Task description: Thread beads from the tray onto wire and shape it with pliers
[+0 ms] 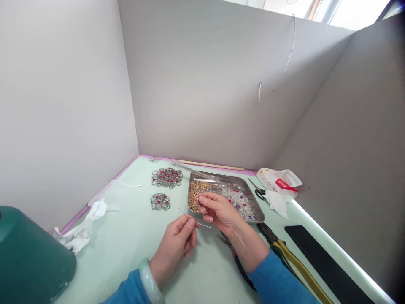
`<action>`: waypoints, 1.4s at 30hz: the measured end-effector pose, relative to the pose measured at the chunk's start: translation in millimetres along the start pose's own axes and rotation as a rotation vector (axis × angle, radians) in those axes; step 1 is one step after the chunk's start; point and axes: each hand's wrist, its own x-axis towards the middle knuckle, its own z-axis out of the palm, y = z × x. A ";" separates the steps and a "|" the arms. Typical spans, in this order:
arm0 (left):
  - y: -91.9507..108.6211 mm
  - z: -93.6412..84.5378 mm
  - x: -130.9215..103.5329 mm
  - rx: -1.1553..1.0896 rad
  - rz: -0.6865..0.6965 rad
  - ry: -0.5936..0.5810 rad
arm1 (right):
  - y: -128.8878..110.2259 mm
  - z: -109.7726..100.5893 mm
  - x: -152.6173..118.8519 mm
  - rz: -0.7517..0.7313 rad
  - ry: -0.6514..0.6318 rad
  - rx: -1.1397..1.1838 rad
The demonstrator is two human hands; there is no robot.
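My left hand [179, 237], with a pale bangle [149, 282] at its wrist, pinches thin silver wire [206, 226] in front of the tray. Above and to the right, my right hand [218, 210] pinches the upper end of a wire that runs down to my left fingertips. My right hand hangs over the near edge of a metal tray [260, 214], which holds gold beads [199, 185] at the left and clear, red and purple beads [238, 198] at the right. Two wire-and-red-bead clusters [167, 177] [160, 202] lie left of the tray.
Pliers with yellow handles [295, 264], darker pliers [238, 264] and a black strip [319, 257] lie at the right. Scissors [260, 193] and a tissue pack [278, 182] sit behind them. A green container [31, 257] stands at the left. Panels enclose the table.
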 end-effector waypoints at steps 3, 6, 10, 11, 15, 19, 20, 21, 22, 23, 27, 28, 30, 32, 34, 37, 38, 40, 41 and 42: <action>-0.1 -0.3 0.0 0.004 -0.004 -0.001 | -0.9 0.3 -0.6 -0.036 0.004 -0.045; -0.1 -0.6 0.1 -0.003 -0.009 -0.002 | -1.2 -0.2 -0.6 -0.054 0.002 -0.075; -0.4 -1.4 0.3 0.007 -0.005 -0.011 | -1.6 0.0 -1.5 -0.085 0.011 -0.152; -0.6 -1.7 0.5 0.010 -0.006 -0.012 | -2.1 0.1 -1.9 -0.098 0.018 -0.185; -2.5 -2.8 1.5 0.031 -0.006 -0.014 | -5.1 0.0 -3.2 -0.159 0.061 -0.389; -3.7 -4.1 2.4 0.099 0.015 -0.023 | -10.8 -0.8 -6.2 -0.199 0.043 -0.538; -3.9 -4.4 2.3 0.124 0.022 -0.024 | -13.0 -0.9 -7.6 -0.203 0.028 -0.571; -4.0 -4.8 2.2 0.148 0.029 -0.026 | -15.3 -0.9 -9.2 -0.205 0.009 -0.606; -4.1 -5.2 1.9 0.168 0.036 -0.029 | -17.9 -0.9 -10.8 -0.208 -0.009 -0.641; -4.2 -5.6 1.6 0.183 0.043 -0.033 | -20.3 -0.9 -12.3 -0.211 -0.027 -0.672; -4.2 -6.2 1.1 0.194 0.058 -0.054 | -26.3 -2.4 -15.9 -0.209 -0.063 -0.717; -3.9 -6.2 1.1 0.190 0.060 -0.058 | -26.4 -3.2 -16.0 -0.206 -0.069 -0.708; -3.3 -5.9 1.0 0.177 0.063 -0.065 | -25.4 -5.0 -15.7 -0.197 -0.088 -0.681; -2.6 -5.7 0.7 0.164 0.066 -0.071 | -23.5 -6.2 -15.3 -0.187 -0.104 -0.659; -2.1 -5.7 0.3 0.150 0.065 -0.076 | -21.8 -5.9 -15.0 -0.185 -0.105 -0.665; -1.9 -6.1 -0.1 0.121 0.051 -0.080 | -21.0 -3.2 -15.1 -0.193 -0.110 -0.707; -1.7 -6.3 -0.2 0.104 0.047 -0.080 | -21.2 -2.3 -15.1 -0.193 -0.115 -0.718; -0.6 -6.5 -0.3 0.050 0.050 -0.076 | -22.1 -1.9 -15.0 -0.191 -0.109 -0.736; 0.5 -6.6 -0.4 0.011 0.054 -0.071 | -22.7 -2.7 -14.8 -0.190 -0.097 -0.747; 1.8 -6.6 -0.6 -0.034 0.060 -0.063 | -23.3 -4.1 -14.6 -0.190 -0.083 -0.761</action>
